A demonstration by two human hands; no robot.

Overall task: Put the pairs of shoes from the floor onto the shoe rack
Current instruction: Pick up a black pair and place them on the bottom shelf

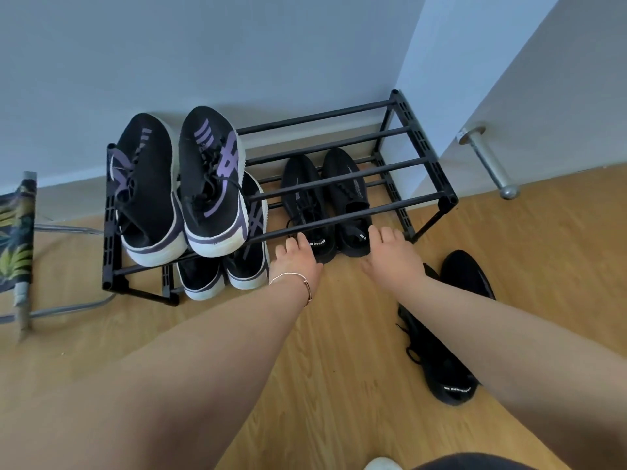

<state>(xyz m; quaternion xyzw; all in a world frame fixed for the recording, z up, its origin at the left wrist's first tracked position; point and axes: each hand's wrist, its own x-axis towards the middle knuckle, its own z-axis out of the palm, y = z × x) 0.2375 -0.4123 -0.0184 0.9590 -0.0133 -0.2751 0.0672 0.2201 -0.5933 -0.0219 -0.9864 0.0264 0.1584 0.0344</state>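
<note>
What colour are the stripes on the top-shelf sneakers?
Purple, on the black top-shelf sneakers; head view.

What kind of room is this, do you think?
Probably a home entryway or hallway corner. A low black shoe rack stands against the wall on wood-look flooring, sneakers sit on it, and a door with a metal handle is beside it.

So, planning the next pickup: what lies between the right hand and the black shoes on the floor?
In the head view, only bare wooden floor lies between the right hand and the black shoes on the floor.
</note>
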